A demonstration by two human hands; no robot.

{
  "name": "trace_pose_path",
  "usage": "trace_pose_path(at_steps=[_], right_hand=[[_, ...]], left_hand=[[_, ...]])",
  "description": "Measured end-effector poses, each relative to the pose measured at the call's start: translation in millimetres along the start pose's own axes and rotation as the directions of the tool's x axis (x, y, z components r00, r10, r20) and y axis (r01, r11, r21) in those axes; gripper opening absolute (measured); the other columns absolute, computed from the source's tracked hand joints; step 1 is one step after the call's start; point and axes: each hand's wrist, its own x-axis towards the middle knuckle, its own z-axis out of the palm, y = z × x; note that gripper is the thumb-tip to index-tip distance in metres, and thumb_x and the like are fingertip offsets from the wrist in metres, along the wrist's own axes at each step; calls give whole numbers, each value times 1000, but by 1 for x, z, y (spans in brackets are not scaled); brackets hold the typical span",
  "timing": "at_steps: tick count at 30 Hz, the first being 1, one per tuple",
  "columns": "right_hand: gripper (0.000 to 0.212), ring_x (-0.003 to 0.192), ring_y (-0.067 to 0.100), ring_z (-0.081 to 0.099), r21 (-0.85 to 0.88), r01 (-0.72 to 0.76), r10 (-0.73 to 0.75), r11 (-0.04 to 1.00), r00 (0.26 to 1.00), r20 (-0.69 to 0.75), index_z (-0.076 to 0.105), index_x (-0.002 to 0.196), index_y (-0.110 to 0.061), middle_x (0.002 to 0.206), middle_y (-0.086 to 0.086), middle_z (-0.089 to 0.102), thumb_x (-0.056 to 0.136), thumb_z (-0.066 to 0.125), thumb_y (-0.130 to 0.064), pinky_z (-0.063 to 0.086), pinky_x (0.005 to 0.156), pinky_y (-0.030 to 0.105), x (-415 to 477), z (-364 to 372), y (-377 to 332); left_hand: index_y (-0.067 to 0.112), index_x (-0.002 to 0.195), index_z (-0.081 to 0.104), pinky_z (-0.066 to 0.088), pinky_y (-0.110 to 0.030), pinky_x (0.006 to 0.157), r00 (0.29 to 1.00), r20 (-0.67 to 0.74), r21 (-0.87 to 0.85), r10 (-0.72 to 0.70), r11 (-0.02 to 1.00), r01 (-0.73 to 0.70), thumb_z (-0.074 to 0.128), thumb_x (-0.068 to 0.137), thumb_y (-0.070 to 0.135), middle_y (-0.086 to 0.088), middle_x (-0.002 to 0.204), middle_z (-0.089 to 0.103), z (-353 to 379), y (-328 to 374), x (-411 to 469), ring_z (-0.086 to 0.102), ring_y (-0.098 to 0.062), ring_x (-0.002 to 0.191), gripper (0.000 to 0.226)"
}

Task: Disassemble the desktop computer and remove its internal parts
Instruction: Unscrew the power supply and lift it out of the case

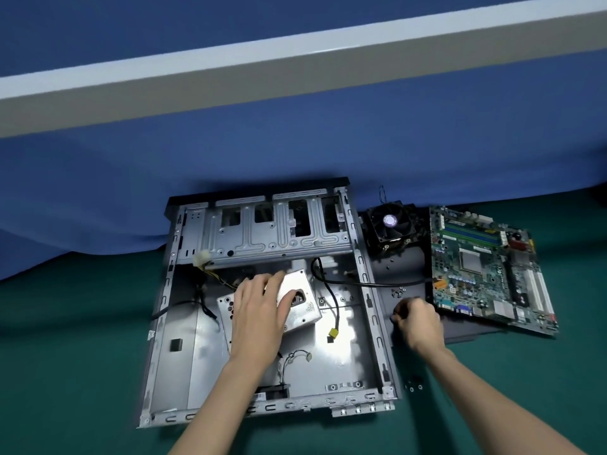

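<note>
Left hand [259, 310] atop silver power supply [307, 311]

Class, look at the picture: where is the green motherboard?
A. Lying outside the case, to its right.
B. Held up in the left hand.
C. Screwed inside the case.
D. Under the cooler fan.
A: the motherboard lies flat to the right of the open case, partly on a dark panel.
</note>
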Motion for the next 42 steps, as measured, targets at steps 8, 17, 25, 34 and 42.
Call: trace_pose_path(at_steps=[8,17,25,34,42], right_hand=[[11,80,29,63,141,-165,155,976,985,79,67,81,1,85,20,70,80,73,-8,48,70,34,-1,-30,-1],[15,40,14,54,720,169,-151,673,984,-90,61,93,3,59,14,64,95,57,-11,41,36,19,-52,-147,-73],[31,40,25,57,761,355,-224,544,935,-276,47,99,-8,67,19,67,97,48,-39,41,36,27,-79,-109,-151],[9,56,15,68,630,529,-371,569,848,-378,47,93,-21,65,2,67,96,54,-27,55,55,28,-105,-54,-164],[12,59,15,69,630,513,-357,582,858,-369,46,97,-14,76,5,68,96,53,-23,56,61,35,-106,-49,-166]], left_hand=[[10,127,58,22,-46,113,999,-12,-51,-50,997,50,54,93,25,-4,124,60,-9,-20,-8,50,-22,122,37],[9,136,48,30,-30,107,978,70,-248,-198,946,209,46,98,23,-3,133,51,-30,-40,-24,40,-18,125,40],[12,137,46,34,-29,102,971,88,-270,-224,933,239,42,99,26,1,127,49,-26,-41,-23,39,-14,119,40],[15,135,47,33,-24,95,973,89,-283,-212,931,229,43,99,29,3,122,48,-26,-47,-22,38,-12,114,39],[15,134,47,34,-25,97,975,73,-287,-208,932,221,43,99,29,4,121,48,-24,-48,-22,38,-11,114,38]])
